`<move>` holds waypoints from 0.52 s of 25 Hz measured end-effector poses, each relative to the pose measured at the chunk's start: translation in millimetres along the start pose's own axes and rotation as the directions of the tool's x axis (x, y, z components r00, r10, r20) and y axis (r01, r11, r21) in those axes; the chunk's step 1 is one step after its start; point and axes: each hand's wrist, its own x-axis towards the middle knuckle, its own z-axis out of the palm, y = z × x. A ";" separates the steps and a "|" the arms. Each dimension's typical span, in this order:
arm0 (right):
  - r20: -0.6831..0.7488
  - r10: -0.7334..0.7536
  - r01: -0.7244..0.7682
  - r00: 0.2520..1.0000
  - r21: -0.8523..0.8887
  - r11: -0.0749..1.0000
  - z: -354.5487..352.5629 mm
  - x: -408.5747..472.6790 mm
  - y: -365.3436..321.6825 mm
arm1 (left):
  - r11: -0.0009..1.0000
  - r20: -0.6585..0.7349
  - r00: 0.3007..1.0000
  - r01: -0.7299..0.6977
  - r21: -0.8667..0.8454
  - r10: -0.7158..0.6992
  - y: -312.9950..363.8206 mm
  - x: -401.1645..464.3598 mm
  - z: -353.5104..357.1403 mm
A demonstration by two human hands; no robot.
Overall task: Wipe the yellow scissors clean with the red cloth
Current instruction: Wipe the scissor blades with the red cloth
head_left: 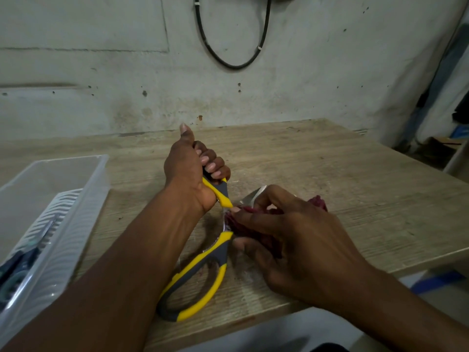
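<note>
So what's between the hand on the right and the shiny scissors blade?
In the head view, the red cloth lies bunched between the right hand and the blades of the yellow scissors; the fingers press it against the metal.

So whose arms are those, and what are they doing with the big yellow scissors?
There is no machine here. Those are a person's two arms, and the camera sits on the person's head, looking down, so you see what they see. There is only this one picture.

The left hand is curled round one handle of the yellow scissors. The scissors are spread wide open, and the other handle loop lies low near the table's front edge. The right hand pinches a bunched red cloth against the metal part where the blades meet, so it looks like cleaning.

All this happens over a wooden table. On the left stands a clear plastic box with a white rack and some dark things inside; they are too blurry to name. A black cable hangs on the wall behind.
</note>
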 end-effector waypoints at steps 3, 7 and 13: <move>-0.035 0.013 -0.015 0.999 -0.073 0.997 1.3 3.7 -10.1 | 1.000 0.015 1.000 0.005 -0.014 -0.004 0.2 -1.1 0.1; -0.003 0.036 -0.036 0.999 -0.103 0.994 1.5 -9.4 -9.0 | 1.000 -0.014 1.000 -0.014 -0.001 0.014 -0.9 -3.2 0.5; -0.036 0.035 -0.036 0.999 -0.036 0.999 6.1 -8.3 -5.9 | 1.000 0.006 1.000 -0.021 0.000 0.021 0.1 -4.9 2.2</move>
